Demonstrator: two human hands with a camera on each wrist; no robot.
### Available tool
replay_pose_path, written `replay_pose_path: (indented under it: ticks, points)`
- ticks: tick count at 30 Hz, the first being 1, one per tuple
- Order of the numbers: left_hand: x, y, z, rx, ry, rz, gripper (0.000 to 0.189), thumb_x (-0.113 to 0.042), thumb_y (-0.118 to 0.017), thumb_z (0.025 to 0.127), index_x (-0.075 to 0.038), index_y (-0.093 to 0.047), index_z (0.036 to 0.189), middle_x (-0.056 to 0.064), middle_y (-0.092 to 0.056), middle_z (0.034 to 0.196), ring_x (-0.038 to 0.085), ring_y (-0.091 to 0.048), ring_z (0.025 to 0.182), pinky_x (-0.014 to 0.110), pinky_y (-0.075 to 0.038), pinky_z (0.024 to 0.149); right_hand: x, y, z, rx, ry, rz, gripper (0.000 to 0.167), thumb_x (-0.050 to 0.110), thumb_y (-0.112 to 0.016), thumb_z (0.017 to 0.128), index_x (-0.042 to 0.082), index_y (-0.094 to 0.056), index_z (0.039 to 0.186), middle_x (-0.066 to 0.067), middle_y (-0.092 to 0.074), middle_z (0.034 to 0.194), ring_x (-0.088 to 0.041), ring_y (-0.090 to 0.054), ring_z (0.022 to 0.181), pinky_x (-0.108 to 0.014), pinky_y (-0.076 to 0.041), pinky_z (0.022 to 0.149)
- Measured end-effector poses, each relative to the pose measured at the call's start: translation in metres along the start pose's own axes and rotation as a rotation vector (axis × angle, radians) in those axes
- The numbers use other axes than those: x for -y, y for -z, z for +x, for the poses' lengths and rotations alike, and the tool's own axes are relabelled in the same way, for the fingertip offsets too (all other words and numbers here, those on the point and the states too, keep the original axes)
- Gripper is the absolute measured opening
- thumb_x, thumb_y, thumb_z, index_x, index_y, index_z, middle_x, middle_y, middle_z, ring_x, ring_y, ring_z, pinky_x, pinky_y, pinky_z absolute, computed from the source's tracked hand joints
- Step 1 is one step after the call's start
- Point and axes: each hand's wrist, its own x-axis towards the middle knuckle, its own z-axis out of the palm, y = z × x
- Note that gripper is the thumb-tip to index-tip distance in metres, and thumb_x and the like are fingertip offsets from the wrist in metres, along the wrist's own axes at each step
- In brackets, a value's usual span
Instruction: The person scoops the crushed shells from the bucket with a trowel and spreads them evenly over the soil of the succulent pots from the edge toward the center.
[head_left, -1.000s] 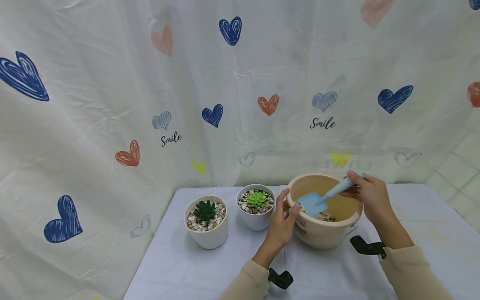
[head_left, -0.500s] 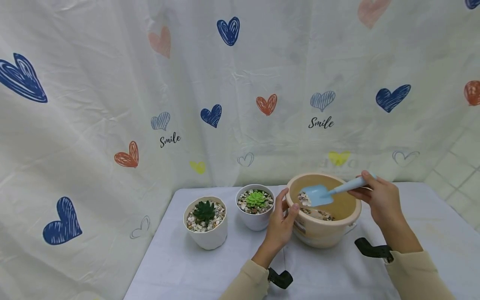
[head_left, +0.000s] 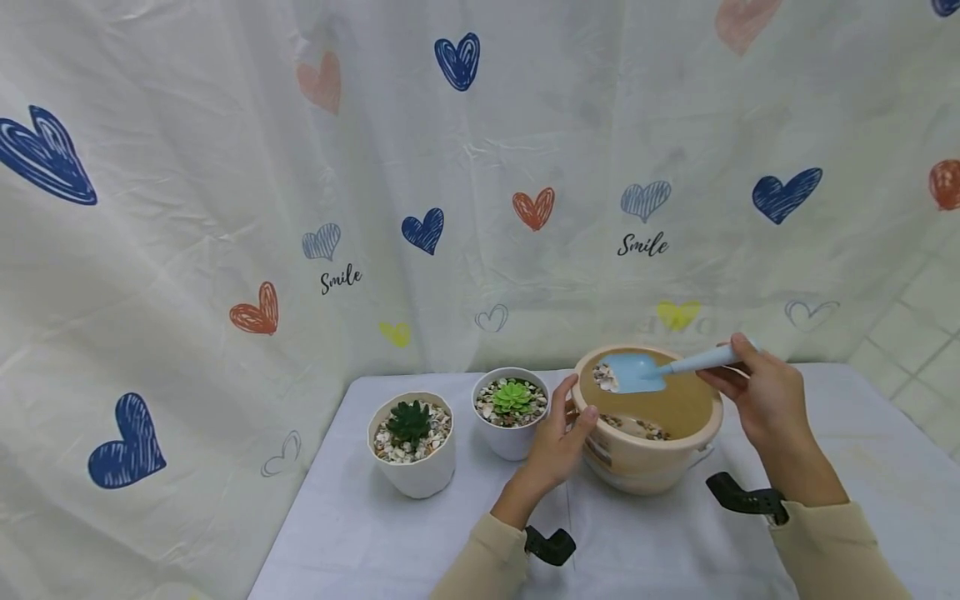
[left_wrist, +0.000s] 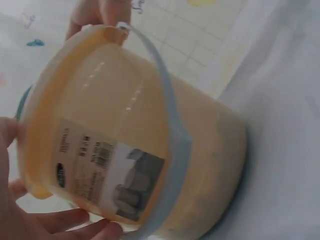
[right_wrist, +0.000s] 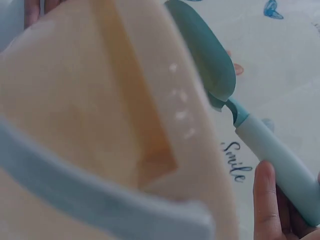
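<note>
A cream plastic bucket (head_left: pixel 647 465) with a pale blue handle (left_wrist: pixel 175 135) stands upright on the table. My left hand (head_left: pixel 557 437) holds its left side near the rim, thumb toward the front. My right hand (head_left: pixel 768 400) grips the grip of a light blue garden trowel (head_left: pixel 636 372) to the right of the bucket. The blade is over the bucket's opening, about level with the rim, carrying small pebbles (head_left: pixel 604 377) at its tip. More pebbles (head_left: pixel 637 428) lie at the bucket's bottom. The right wrist view shows the trowel's underside (right_wrist: pixel 210 55) beyond the rim.
Left of the bucket, close to my left hand, is a white pot (head_left: pixel 512 440) with a light green succulent in pebbles. Farther left stands another white pot (head_left: pixel 420 479) with a dark green succulent. A heart-printed curtain (head_left: pixel 480 167) hangs behind the white-covered table (head_left: pixel 360 533).
The trowel has risen from down inside the bucket to rim height, with pebbles on its blade. My right hand has shifted right and slightly up; my left hand still holds the bucket.
</note>
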Motion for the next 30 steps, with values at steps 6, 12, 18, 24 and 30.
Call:
replay_pose_path:
  ticks: [6,12,18,24,30]
  points:
    - [-0.025,0.032,-0.007,0.161,0.095,0.112,0.074,-0.053,-0.054,0.102,-0.033,-0.017,0.163,0.010,-0.050,0.156,0.028,-0.060,0.132,0.039,-0.053,0.102,0.002,-0.017,-0.006,-0.032,0.003,0.065,0.023,0.026,-0.071,0.095,0.003,-0.071,0.099,-0.005,-0.069,0.090,-0.018,-0.077,0.081,-0.034,-0.062,0.071]
    - [-0.037,0.071,-0.012,-0.010,-0.019,0.117,0.048,-0.045,-0.057,0.103,-0.025,-0.052,0.146,0.005,-0.070,0.129,0.022,-0.070,0.113,0.036,-0.056,0.092,-0.002,-0.033,-0.009,-0.059,0.003,0.125,0.024,0.026,-0.073,0.093,0.003,-0.071,0.101,-0.006,-0.065,0.097,-0.020,-0.076,0.081,-0.035,-0.062,0.072]
    - [-0.020,0.095,-0.009,-0.366,-0.136,0.158,0.025,-0.027,-0.061,0.102,-0.023,-0.066,0.126,0.002,-0.072,0.112,0.018,-0.070,0.103,0.036,-0.056,0.090,-0.013,-0.049,-0.009,-0.071,-0.008,0.094,0.024,0.028,-0.072,0.094,0.006,-0.070,0.105,-0.004,-0.059,0.110,-0.018,-0.076,0.083,-0.032,-0.062,0.075]
    - [0.003,0.099,-0.004,-0.453,-0.137,0.325,0.041,-0.032,-0.068,0.093,-0.020,-0.061,0.132,0.004,-0.063,0.134,0.024,-0.058,0.128,0.053,-0.048,0.105,-0.029,-0.065,-0.006,-0.085,-0.025,0.036,0.023,0.030,-0.067,0.097,0.008,-0.069,0.105,-0.005,-0.052,0.112,-0.017,-0.075,0.083,-0.030,-0.061,0.077]
    - [0.021,0.093,-0.002,-0.337,-0.042,0.466,0.092,-0.066,-0.077,0.078,-0.026,-0.041,0.152,0.001,-0.041,0.158,0.026,-0.042,0.144,0.056,-0.044,0.110,-0.042,-0.077,-0.002,-0.127,-0.040,-0.037,0.028,0.032,-0.063,0.100,0.005,-0.063,0.106,-0.006,-0.050,0.115,-0.014,-0.074,0.086,-0.027,-0.060,0.080]
